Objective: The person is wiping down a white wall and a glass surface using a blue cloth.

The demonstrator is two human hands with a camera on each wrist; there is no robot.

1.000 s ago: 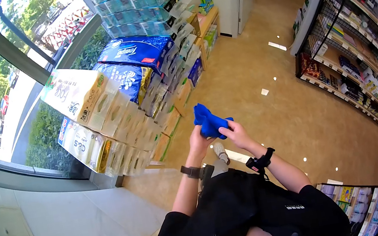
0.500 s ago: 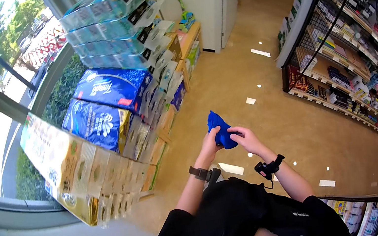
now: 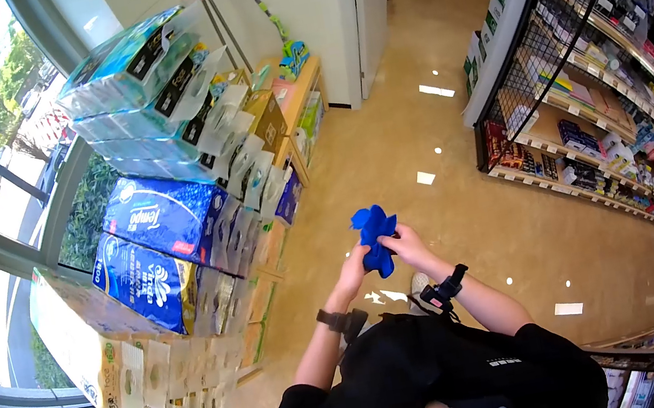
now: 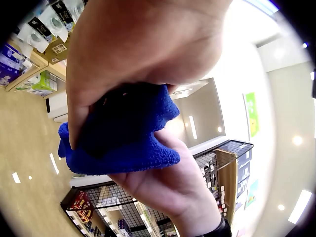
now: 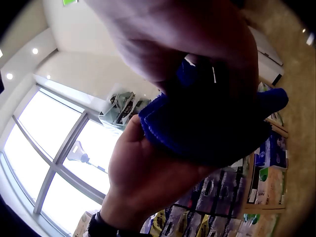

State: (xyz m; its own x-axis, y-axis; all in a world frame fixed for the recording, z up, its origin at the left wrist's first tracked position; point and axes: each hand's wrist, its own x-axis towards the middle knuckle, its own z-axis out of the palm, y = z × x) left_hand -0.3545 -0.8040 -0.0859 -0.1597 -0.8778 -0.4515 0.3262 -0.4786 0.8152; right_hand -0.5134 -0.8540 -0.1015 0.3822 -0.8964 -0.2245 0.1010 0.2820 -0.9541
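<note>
Both hands cover much of the blue cloth. Labels on the far right shelf goods are too small to read.

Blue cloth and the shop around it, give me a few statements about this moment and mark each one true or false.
1. Both hands hold the blue cloth. True: the left hand and the right hand grip it together in front of the body.
2. The cloth lies flat on the floor. False: it is bunched up between the hands, above the floor.
3. Packs of tissue paper are stacked on the person's left, by the window. True.
4. The wire rack of goods stands on the person's left. False: it is on the right.
5. Each wrist carries a strapped device. True: one sits on the left wrist, one on the right.
</note>
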